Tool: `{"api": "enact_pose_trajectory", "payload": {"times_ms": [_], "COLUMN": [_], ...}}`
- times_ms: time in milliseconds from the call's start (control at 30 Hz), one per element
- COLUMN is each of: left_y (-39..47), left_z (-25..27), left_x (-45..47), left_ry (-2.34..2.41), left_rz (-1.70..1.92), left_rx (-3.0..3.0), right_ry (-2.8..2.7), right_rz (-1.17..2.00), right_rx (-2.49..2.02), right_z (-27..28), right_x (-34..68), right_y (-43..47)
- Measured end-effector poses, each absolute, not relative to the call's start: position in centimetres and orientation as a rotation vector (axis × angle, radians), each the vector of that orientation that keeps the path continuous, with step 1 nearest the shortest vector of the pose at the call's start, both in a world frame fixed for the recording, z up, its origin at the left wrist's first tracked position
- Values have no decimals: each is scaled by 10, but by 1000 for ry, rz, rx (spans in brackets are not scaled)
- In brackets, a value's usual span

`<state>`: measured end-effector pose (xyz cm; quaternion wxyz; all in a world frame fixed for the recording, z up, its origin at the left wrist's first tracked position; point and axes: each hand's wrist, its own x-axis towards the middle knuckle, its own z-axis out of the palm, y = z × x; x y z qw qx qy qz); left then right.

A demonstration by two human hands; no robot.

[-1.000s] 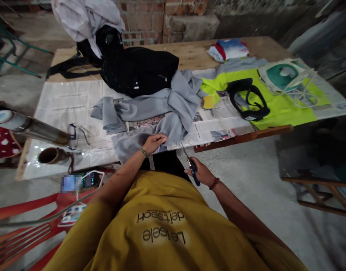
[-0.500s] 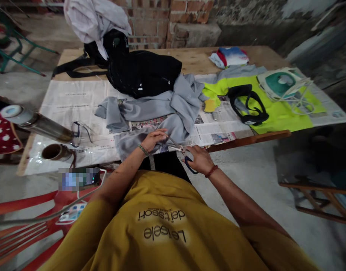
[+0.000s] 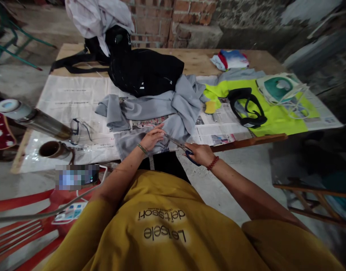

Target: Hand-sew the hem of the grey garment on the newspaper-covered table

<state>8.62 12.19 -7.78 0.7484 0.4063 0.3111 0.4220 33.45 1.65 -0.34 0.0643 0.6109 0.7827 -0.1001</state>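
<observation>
- Wearing a mustard-yellow shirt (image 3: 167, 229) that fills the bottom of the frame, the person reaches both bare forearms up toward the table edge at centre.
- The right hand (image 3: 199, 153), a red bead bracelet at its wrist, is closed around the blue handles of a pair of scissors (image 3: 181, 146). The forearm runs in from the lower right and the blades point up and left toward the other hand.
- The left hand (image 3: 152, 138), a green band at its wrist, lies palm down with fingers stretched out, pressing on the near edge of a grey garment (image 3: 173, 111); it grips nothing.
- The scissor tips sit just beside the left fingertips, over the grey cloth; whether the blades are parted cannot be told.
- One second ago the scissors hung below the table edge, blades pointing up and away from the cloth; half a second ago they had reached the cloth, and now the right hand is a little higher and nearer the left.
- The grey garment lies crumpled on newspaper (image 3: 71, 98) at centre frame, hanging slightly over the near edge of the wooden table (image 3: 195, 60).
- At left, eyeglasses (image 3: 79, 128) rest on the paper, near a metal flask (image 3: 34, 120) and a cup (image 3: 51, 149).
- Farther back, a black bag (image 3: 144, 71) touches the grey garment's far side.
- At right, a neon yellow garment (image 3: 274, 113) carries a black strap (image 3: 246, 107) and a green and white iron (image 3: 280, 86).
</observation>
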Motion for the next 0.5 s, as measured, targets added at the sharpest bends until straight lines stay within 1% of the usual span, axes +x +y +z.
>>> {"api": "enact_pose_trajectory", "payload": {"times_ms": [67,133,200,267,367,433,500], "left_y": [121,120,117,110,91,74,56], "left_z": [-76,-70,-61,-49,-32,-24,-20], "left_x": [84,82,80,79,77,72,60], "left_ry": [664,635,600,588,609,619,667], "left_rz": [983,1059,1108,1086,922,790,706], "left_rx": [851,841,866,960,1233,1412,1532], "right_ry": [2388,2260,1944,1579,1230,1175,1238], "right_rz": [-403,-471,-442,-333,-218,-235,-251], "right_rx": [2053,2399,2766,3000,3106,3077,3024], "right_z": [-15,-24,-27,-24,-16,-14,-15], "right_x": [351,373,401,433,481,509,534], "right_y": [15,19,27,38,60,77,94]}}
